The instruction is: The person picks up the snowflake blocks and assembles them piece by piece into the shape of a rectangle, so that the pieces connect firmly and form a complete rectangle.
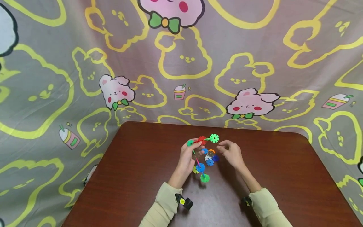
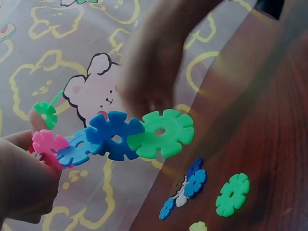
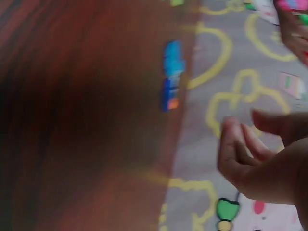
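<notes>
A: Hands first. Left?
B: Left hand (image 1: pixel 187 157) pinches a chain of slotted discs (image 1: pixel 202 140) between thumb and fingers. One arm of it runs out to a bright green end disc (image 1: pixel 214 138), about 2 o'clock from the hand. The other drops toward 4 or 5 o'clock; left wrist view gives pink, light blue, blue, green in a row.
A: Right?
B: Right hand (image 1: pixel 231 154), at 3 o'clock from the left, off the chain. Fingers loosely bent, thumb apart from them in the right wrist view. Blurred in the left wrist view.
A: Loose pieces?
B: Small cluster of discs (image 1: pixel 210 162) on the table between the hands: blues, a white, an orange. Also a loose green disc (image 2: pixel 233 195), near the cluster in the left wrist view.
A: Further out?
B: Pale rolled sleeves (image 1: pixel 167 198), black wrist device (image 1: pixel 185 201) at 6 o'clock from the left hand. Brown table (image 1: pixel 141 151) underneath. Patterned curtain (image 1: pixel 187 67) at 12, rabbits and yellow outlines.
</notes>
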`<action>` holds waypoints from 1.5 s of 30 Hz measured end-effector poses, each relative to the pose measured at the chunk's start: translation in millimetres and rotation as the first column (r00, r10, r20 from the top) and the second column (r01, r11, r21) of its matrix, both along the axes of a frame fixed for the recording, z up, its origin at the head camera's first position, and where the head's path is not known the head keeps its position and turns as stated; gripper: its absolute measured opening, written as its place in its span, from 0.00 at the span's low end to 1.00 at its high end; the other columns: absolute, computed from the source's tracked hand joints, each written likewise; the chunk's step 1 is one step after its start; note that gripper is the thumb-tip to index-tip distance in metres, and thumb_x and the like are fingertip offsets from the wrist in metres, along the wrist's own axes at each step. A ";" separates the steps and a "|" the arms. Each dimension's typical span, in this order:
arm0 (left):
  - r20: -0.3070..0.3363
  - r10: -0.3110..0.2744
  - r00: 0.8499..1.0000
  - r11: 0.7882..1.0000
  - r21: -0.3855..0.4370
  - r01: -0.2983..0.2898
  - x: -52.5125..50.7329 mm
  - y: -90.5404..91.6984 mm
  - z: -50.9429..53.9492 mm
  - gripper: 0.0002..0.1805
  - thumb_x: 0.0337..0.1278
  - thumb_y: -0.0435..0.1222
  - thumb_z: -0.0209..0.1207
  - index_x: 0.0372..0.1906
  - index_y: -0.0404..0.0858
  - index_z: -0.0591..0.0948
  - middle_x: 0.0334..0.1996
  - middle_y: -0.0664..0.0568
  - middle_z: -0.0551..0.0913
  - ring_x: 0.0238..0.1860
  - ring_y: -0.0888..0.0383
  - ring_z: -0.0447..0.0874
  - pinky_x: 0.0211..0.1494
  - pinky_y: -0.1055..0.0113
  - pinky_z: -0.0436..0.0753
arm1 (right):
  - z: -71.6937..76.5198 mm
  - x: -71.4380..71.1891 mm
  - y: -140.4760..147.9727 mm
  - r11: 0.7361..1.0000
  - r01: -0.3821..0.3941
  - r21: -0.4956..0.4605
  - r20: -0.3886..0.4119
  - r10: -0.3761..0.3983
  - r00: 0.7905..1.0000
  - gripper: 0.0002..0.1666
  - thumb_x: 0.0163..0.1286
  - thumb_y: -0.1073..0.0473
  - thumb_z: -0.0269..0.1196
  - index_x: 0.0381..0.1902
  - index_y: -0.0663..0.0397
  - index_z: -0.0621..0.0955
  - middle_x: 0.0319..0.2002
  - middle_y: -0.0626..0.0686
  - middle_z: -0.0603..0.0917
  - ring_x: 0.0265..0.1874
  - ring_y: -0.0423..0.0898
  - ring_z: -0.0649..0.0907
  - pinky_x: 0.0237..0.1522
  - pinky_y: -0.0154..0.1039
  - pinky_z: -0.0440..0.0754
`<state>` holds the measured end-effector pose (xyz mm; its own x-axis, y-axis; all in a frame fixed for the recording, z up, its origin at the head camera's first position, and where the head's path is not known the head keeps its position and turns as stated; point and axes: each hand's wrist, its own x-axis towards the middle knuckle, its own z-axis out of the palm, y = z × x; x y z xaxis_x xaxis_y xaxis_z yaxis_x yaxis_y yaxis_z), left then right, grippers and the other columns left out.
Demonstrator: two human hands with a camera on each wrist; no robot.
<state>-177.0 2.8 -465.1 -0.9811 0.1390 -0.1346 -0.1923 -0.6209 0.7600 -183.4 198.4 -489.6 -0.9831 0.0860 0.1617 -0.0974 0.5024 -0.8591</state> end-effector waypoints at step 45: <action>-0.142 0.178 0.974 0.978 0.135 -0.159 -2.1 -15.5 -24.0 0.13 0.60 0.20 0.55 0.43 0.39 0.78 0.35 0.50 0.86 0.32 0.58 0.85 0.38 0.68 0.83 | 8.2 17.3 -1.6 0.646 -0.540 -0.539 0.144 0.703 0.697 0.07 0.80 0.60 0.58 0.40 0.56 0.79 0.36 0.51 0.86 0.37 0.47 0.86 0.44 0.44 0.84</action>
